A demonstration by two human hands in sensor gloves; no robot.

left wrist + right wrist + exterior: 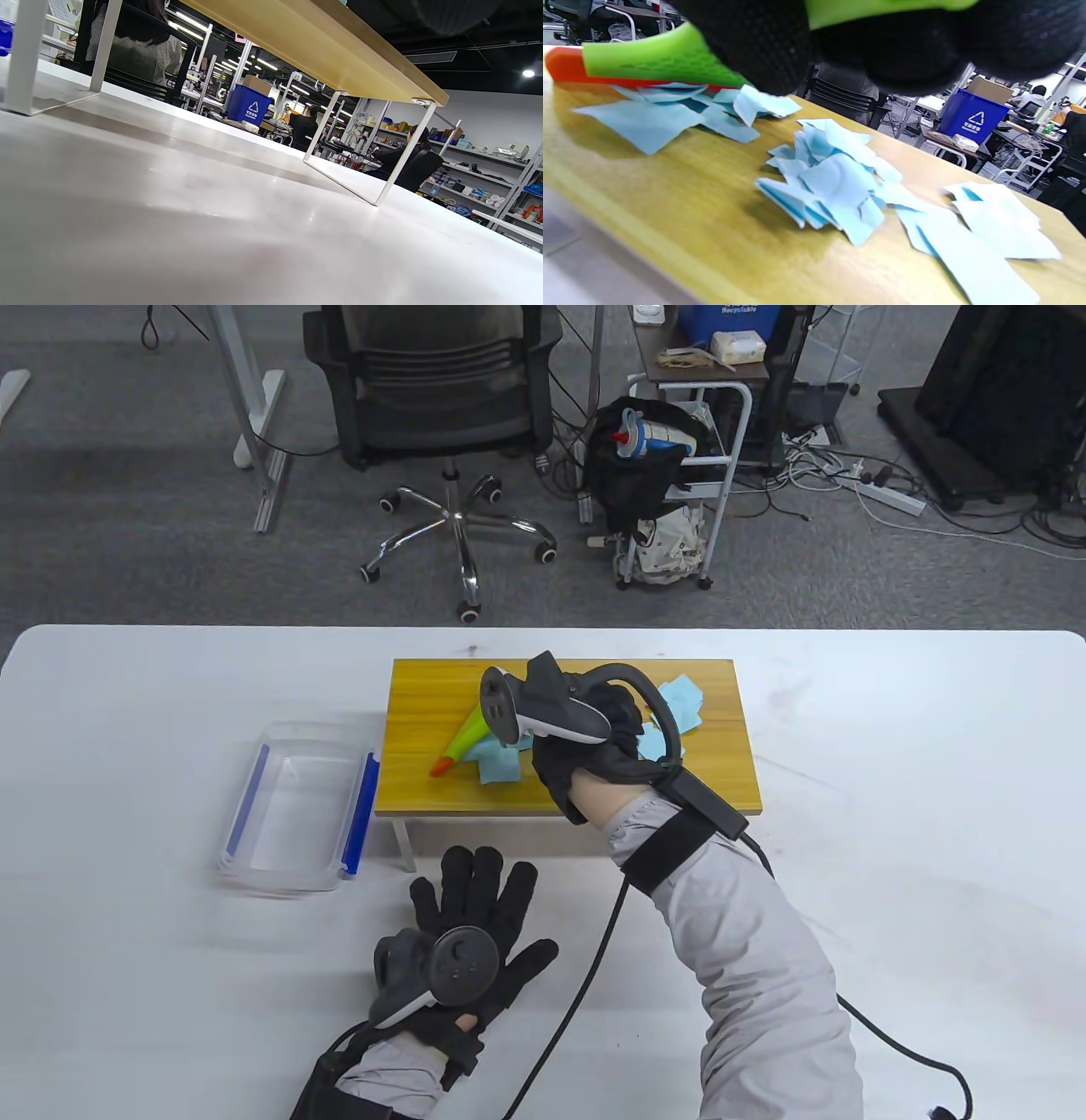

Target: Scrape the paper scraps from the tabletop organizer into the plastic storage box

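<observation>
A wooden tabletop organizer (424, 704) on white legs stands mid-table; its underside shows in the left wrist view (322, 46). Light blue paper scraps (683, 700) lie on it, also in the right wrist view (835, 186). My right hand (594, 738) grips a green scraper with an orange edge (462, 742) over the scraps; the scraper's edge rests on the board among scraps (649, 63). A clear plastic storage box (293, 806) with blue clips sits left of the organizer, with nothing in it. My left hand (467, 925) rests flat on the table, fingers spread, in front of the organizer.
The white table (891, 814) extends to the right and left. The glove cable (585, 984) trails between my arms. An office chair (441, 407) and a cart (679, 475) stand beyond the far edge.
</observation>
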